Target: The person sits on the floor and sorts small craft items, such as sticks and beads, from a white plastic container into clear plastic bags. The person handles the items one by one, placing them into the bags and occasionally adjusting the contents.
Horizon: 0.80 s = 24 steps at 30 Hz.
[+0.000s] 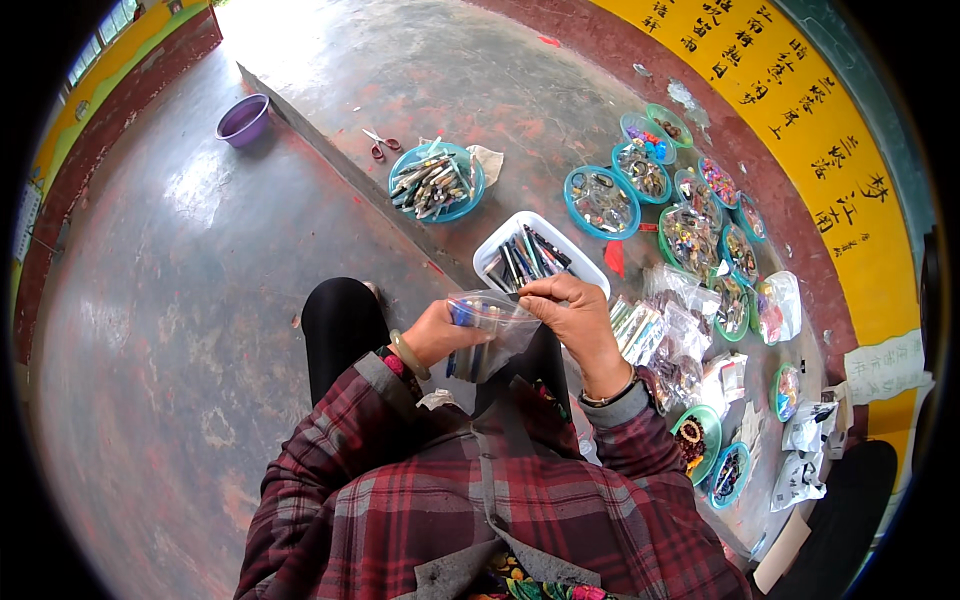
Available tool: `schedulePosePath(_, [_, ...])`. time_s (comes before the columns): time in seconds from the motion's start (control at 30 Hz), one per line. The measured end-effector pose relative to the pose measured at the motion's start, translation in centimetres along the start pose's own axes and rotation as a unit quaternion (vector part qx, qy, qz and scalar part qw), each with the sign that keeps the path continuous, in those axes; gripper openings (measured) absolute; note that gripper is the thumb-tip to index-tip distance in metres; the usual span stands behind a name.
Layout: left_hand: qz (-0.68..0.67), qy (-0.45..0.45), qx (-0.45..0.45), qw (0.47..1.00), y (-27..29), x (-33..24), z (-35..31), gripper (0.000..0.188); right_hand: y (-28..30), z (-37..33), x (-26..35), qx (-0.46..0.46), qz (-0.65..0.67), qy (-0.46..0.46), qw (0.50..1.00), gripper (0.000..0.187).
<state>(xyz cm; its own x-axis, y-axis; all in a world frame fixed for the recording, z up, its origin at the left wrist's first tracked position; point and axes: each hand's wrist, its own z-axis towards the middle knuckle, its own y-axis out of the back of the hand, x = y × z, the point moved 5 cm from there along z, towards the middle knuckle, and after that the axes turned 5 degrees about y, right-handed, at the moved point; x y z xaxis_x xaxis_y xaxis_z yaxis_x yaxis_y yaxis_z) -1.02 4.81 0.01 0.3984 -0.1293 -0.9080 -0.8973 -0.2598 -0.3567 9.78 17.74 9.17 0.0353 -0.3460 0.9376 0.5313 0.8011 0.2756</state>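
Note:
Between my hands, above my lap, is a clear plastic zip bag (507,335) with several pens (468,358) in it, some blue and some dark. My left hand (432,335) is closed around the bag's left side. At the bag's upper right, my right hand (575,312) pinches a slim dark item (515,297) by the bag's mouth; its kind is mostly hidden by the fingers. Just beyond my hands stands a white plastic basket (592,268) holding many pens (528,255), mostly dark. My knees are on either side beneath the bag.
Farther left, a blue round basket (474,200) holds more pens, with red-handled scissors (379,146) beside it. A purple basin (243,122) stands at the far left. Round baskets of beads and trinkets (690,240) and plastic packets (680,345) crowd the right. A low ledge (330,150) crosses the floor.

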Motion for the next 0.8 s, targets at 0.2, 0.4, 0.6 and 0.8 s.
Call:
schedulePosePath(0.2, [0.000, -0.018, -0.009, 1.000, 0.2, 0.0, 0.0, 0.036, -1.2, 0.1, 0.1, 0.004, -0.109, 0.042, 0.993, 0.011])
schedulePosePath(0.4, [-0.010, -0.037, -0.021, 0.999, 0.8, 0.3, 0.1, 0.032, -2.2, -0.2, -0.8, 0.002, -0.169, 0.107, 0.980, 0.015])
schedulePosePath(0.6, [-0.066, -0.038, -0.041, 0.996, 1.2, 0.4, 0.1, 0.035, -2.2, -0.4, -1.5, -0.013, -0.145, 0.084, 0.986, 0.028])
schedulePosePath(0.8, [-0.139, -0.061, -0.045, 0.987, 1.0, -0.6, -0.1, 0.035, -1.6, -0.4, -3.4, -0.008, 0.148, -0.068, 0.987, 0.031])
